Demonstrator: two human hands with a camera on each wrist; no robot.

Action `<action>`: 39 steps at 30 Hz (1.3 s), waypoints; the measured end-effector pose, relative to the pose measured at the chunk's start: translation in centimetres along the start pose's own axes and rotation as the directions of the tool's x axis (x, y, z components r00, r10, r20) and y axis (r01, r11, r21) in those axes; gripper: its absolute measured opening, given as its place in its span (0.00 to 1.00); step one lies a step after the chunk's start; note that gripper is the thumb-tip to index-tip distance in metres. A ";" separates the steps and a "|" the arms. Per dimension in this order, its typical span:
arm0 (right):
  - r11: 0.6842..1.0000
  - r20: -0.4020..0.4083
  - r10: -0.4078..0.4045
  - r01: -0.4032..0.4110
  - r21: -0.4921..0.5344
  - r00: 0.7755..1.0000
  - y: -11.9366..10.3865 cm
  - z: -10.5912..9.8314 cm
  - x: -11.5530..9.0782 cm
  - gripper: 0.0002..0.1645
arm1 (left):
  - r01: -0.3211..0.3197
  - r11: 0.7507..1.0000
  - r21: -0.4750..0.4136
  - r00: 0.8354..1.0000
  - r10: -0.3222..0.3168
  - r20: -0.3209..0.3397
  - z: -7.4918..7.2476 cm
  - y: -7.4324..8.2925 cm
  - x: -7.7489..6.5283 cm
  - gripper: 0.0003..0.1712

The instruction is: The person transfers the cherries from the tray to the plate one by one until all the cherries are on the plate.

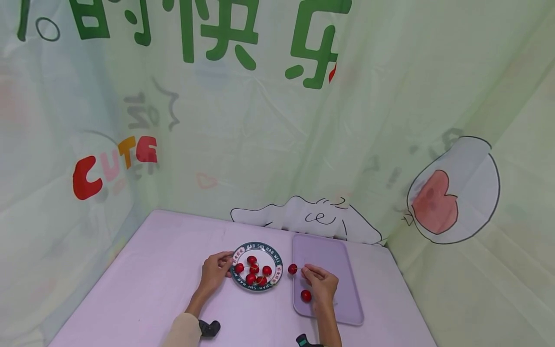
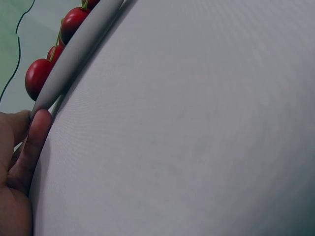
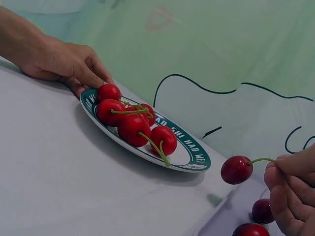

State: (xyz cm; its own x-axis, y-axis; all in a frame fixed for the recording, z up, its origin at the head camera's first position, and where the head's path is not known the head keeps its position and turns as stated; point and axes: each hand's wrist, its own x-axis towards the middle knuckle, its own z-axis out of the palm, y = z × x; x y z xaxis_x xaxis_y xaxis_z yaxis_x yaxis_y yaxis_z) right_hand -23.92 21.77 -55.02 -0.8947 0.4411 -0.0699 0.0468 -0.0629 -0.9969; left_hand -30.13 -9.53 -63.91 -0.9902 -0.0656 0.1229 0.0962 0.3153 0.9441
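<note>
A round plate (image 1: 278, 262) with a dark green lettered rim holds several red cherries (image 1: 254, 269) with green stems. My left hand (image 1: 214, 273) pinches the plate's left rim; in the left wrist view one fingertip (image 2: 43, 118) lies at the rim's underside. Between thumb and fingertips my right hand (image 1: 323, 285) pinches a cherry (image 3: 236, 170) by its green stem. That cherry hangs over the left side of a purple tray (image 1: 342, 270), to the right of the plate. Below the right hand another cherry (image 1: 306, 296) lies in the tray, and the right wrist view shows a darker one (image 3: 263, 211) beside it.
A pale lilac table (image 1: 173, 260) carries the plate and tray. Behind it hangs a light green curtain (image 1: 269, 144) with printed letters and drawings, meeting the table's back edge. Black wrist straps (image 1: 210, 328) show near the front.
</note>
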 end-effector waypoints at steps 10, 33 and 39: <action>1.000 0.028 0.003 -0.004 0.015 1.000 -0.3 0.1 -0.2 0.19 | -0.003 1.000 0.006 1.000 0.003 -0.001 0.0 0.0 0.0 0.18; 0.999 0.070 0.052 -0.053 0.009 0.996 -1.6 2.7 -1.8 0.18 | 0.007 1.000 0.013 1.000 -0.007 -0.001 -0.1 0.6 0.0 0.18; 0.998 0.113 0.044 -0.048 0.035 0.993 -0.2 3.2 -0.8 0.18 | 0.015 1.000 0.021 1.000 -0.015 -0.010 0.0 0.3 0.1 0.18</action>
State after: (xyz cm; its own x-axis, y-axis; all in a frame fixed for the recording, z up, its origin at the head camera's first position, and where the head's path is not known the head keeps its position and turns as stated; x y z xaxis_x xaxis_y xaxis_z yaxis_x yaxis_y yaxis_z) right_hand -24.63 18.53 -54.60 -0.9361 0.3343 -0.1094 0.0746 -0.1150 -0.9906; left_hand -30.17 -9.42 -63.66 -0.9905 -0.0796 0.1120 0.0794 0.3342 0.9392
